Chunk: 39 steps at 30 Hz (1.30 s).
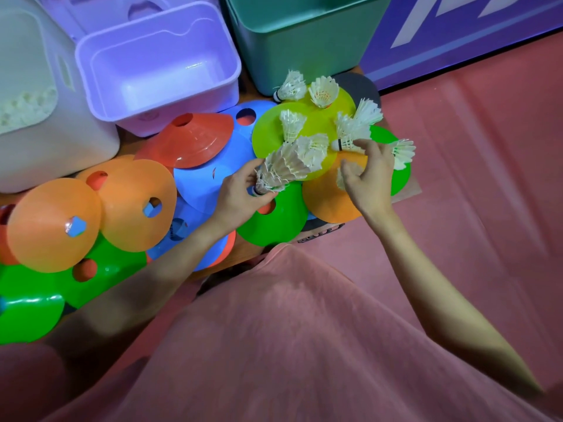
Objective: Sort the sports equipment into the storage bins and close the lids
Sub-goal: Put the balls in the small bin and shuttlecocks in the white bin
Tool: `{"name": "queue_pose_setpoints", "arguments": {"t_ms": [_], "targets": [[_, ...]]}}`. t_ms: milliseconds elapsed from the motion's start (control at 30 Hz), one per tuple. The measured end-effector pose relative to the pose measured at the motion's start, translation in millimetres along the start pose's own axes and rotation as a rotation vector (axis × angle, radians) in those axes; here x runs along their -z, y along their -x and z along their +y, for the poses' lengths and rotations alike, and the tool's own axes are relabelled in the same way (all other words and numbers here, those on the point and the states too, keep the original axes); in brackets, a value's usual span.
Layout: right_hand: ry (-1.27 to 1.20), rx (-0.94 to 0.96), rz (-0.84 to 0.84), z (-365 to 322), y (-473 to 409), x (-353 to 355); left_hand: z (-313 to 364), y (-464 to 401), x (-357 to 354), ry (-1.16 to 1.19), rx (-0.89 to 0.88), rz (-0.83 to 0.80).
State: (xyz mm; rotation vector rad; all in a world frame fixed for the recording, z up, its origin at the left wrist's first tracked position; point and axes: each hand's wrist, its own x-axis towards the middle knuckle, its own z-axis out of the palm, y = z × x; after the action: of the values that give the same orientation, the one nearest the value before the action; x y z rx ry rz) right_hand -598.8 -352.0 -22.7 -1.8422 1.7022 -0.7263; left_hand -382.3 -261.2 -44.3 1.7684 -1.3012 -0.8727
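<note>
We record the sorting as early in progress. At far left the white bin (pixel 45 123) stands open and appears to hold small pale items, which we take for shuttlecocks already put away, though they are too blurred to confirm. Beside it the purple bin (pixel 158 71) is open and we see nothing inside; the green bin (pixel 304 35) further right shows only its outer wall, so its contents cannot be told. No lid is seen closed.

The disc cones (pixel 134 202), in orange, red, blue, green and yellow, lie overlapping across the surface in front of the bins, all still unsorted.

The left hand (pixel 240 193) grips a nested stack of shuttlecocks (pixel 283 169) by the cork end, fingers curled round the base. Its long axis runs from lower left to upper right, corks toward the hand, feathers pointing away toward the yellow cone (pixel 304 123).

The right hand (pixel 368 178) reaches over the orange cone (pixel 329 196), its fingertips (pixel 359 144) touching or pinching a single shuttlecock (pixel 347 141) that lies cork to the left, feathers up and right; feathers also show under the palm, and we cannot tell whether that one is held.

We judge that several loose shuttlecocks (pixel 292 123) remain on the yellow cone, then all cones, then the lids
</note>
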Motion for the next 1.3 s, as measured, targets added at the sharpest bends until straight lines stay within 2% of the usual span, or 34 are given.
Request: {"name": "queue_pose_setpoints", "arguments": {"t_ms": [100,267,400,533,633,767,867,1100,1300], "targets": [[0.325,-0.022,-0.153,9.5,2.7,-4.6,-0.9,-1.6,-0.2,-0.012,0.000,-0.004],[0.499,-0.015,-0.268,15.4,4.4,-16.2,-3.2,-2.7,1.3,-0.027,-0.001,-0.017],[0.543,0.037,-0.279,13.2,-0.2,-17.2,-4.6,-2.2,2.8,-0.014,0.012,0.002],[0.523,0.119,-0.154,2.3,-1.7,-13.3,-4.3,-0.9,7.5,-0.016,0.010,0.031],[0.398,0.185,-0.050,-17.3,0.0,-7.9,-2.8,1.2,16.8,-0.023,0.001,0.058],[-0.039,0.275,0.105,-62.8,1.0,-2.7,-2.8,3.7,37.2,0.006,0.002,0.134],[-0.244,0.346,0.182,-99.4,-1.1,-6.9,-4.9,7.3,58.3,0.025,0.003,0.212],[-0.360,0.448,-0.079,-172.1,0.8,-66.6,-22.7,19.1,137.4,-0.043,-0.014,0.348],[-0.377,0.536,-0.265,-244.2,2.1,-130.0,-35.0,17.5,222.8,-0.208,-0.031,0.494]]}}
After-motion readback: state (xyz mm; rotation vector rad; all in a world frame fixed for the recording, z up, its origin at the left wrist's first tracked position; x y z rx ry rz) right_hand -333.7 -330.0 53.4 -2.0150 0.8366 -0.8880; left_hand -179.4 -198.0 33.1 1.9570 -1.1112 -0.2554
